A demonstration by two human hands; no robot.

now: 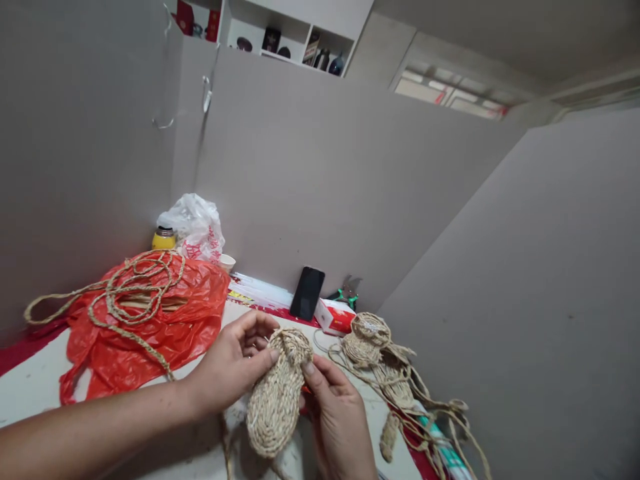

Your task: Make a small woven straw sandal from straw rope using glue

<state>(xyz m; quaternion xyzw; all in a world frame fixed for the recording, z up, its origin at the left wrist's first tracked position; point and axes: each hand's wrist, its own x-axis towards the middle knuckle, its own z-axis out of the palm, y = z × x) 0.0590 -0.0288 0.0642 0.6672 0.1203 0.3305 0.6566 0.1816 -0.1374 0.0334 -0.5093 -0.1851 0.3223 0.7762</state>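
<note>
A small woven straw slipper [275, 407], its sole made of coiled braid, is held up over the table in both hands. My left hand [240, 360] pinches its upper left edge, thumb on the front and fingers curled behind. On the other side, my right hand [340, 413] grips the upper right edge between thumb and fingers. Something small and red shows beside the right fingers, but what it is I cannot make out. A length of straw cord [226, 447] hangs below the left wrist. The fingertips behind the slipper are hidden.
Left, a red plastic bag [200, 287] carries a loose coil of braided straw rope [145, 267]. Woven straw pieces [367, 340] with trailing cords lie right. Behind stand a phone [307, 293], a red-and-white box [335, 317], green-handled pliers [347, 297] and a paper cup [227, 262]. Grey partitions enclose the table.
</note>
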